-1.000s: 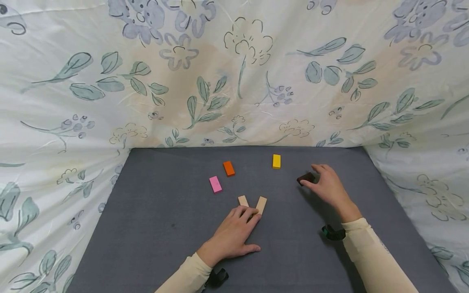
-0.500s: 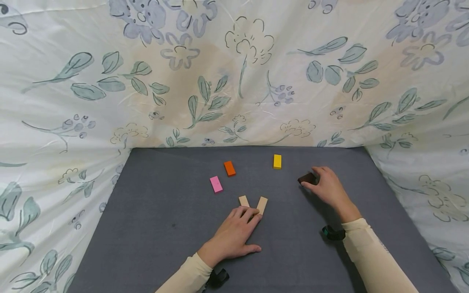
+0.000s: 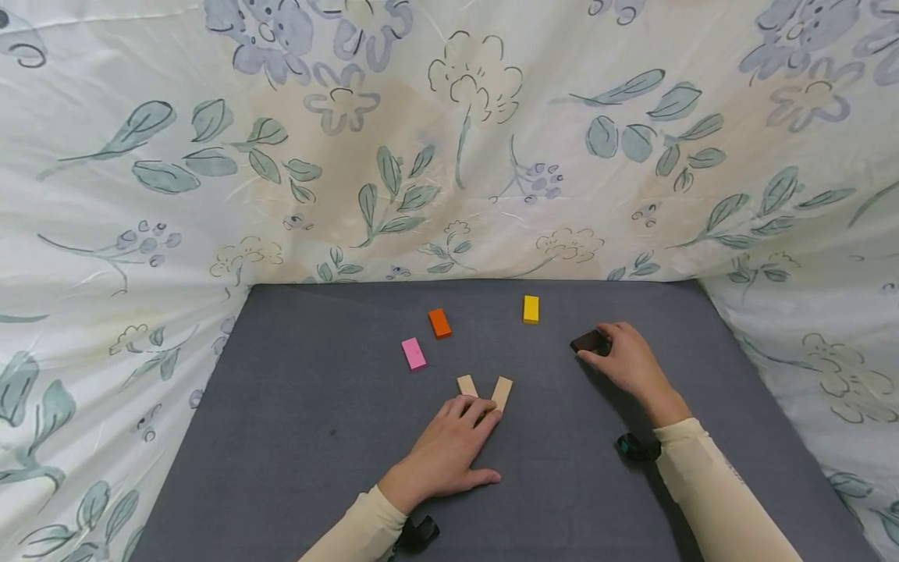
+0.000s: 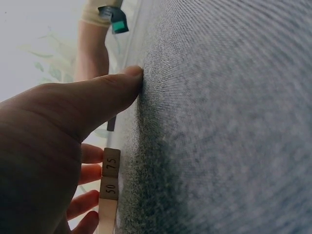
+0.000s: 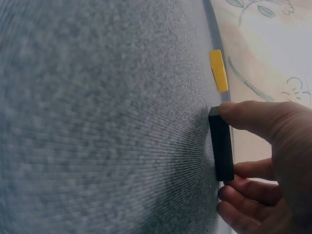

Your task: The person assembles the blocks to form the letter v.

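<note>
My left hand (image 3: pixel 449 449) lies over two plain wooden blocks, its fingers resting on their near ends. The left block (image 3: pixel 467 385) and right block (image 3: pixel 502 390) point away from each other in a V, the near parts hidden beneath the fingers. In the left wrist view, the numbers 75 and 50 show on the block ends (image 4: pixel 111 162), and the thumb touches the cloth. At the right, my right hand (image 3: pixel 632 363) pinches a black block (image 5: pixel 222 145) end to end between thumb and fingers, low at the grey cloth.
A yellow block (image 3: pixel 531 310) lies toward the back edge. An orange block (image 3: pixel 439 323) and a pink block (image 3: pixel 413 353) lie left of centre. The grey cloth surface (image 3: pixel 295 468) ends at a floral curtain (image 3: pixel 393 117) behind and at both sides.
The right hand's fingers have come down slightly toward the thumb, round the black block. The left hand and the other blocks stay where they were.
</note>
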A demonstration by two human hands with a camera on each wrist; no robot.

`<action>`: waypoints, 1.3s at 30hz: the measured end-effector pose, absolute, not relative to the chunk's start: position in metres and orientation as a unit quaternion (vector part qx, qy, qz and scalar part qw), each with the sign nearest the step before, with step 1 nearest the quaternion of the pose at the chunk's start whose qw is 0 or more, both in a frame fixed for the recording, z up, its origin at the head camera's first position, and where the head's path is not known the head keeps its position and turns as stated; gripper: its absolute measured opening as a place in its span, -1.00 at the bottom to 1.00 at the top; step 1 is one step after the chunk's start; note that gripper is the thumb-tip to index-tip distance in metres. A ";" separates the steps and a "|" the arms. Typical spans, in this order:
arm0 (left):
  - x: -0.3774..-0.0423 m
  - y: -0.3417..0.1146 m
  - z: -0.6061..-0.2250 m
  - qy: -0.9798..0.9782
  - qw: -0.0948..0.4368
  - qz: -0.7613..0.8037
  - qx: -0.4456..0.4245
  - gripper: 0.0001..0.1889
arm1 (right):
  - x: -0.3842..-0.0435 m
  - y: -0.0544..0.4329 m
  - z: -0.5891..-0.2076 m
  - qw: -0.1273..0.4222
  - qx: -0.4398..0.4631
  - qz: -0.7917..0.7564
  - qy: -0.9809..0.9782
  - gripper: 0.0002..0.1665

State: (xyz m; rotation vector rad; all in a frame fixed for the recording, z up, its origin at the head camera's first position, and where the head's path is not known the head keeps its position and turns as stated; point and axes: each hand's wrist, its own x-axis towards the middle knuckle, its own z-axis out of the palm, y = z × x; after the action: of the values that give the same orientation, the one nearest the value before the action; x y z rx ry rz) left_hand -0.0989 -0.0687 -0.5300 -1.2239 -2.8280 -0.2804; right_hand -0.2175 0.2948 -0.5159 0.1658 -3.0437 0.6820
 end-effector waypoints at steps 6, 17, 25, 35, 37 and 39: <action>-0.099 -0.069 -0.530 -0.914 0.023 -0.093 -0.394 -0.08 | -0.218 0.295 -0.516 0.010 0.059 0.212 -0.975 -0.15; -0.097 -0.070 -0.529 -0.915 0.018 -0.095 -0.391 -0.08 | -0.217 0.293 -0.516 0.008 0.055 0.216 -0.975 -0.19; -0.097 -0.069 -0.528 -0.916 0.019 -0.093 -0.390 -0.07 | -0.218 0.291 -0.515 0.007 0.051 0.222 -0.974 -0.18; -0.096 -0.069 -0.527 -0.916 0.015 -0.092 -0.389 -0.07 | -0.215 0.285 -0.518 0.009 0.063 0.232 -0.971 -0.19; -0.096 -0.069 -0.527 -0.916 0.014 -0.093 -0.389 -0.07 | -0.215 0.284 -0.518 0.009 0.065 0.233 -0.970 -0.18; -0.096 -0.069 -0.527 -0.917 0.013 -0.093 -0.389 -0.07 | -0.215 0.284 -0.518 0.009 0.068 0.234 -0.970 -0.18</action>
State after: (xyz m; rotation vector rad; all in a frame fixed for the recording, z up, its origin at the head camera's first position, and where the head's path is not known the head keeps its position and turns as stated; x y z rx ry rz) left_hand -0.0964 -0.0690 -0.5271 -1.2104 -2.8555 -0.2903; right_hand -0.2145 0.2838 -0.5181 0.2117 -3.0295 0.7305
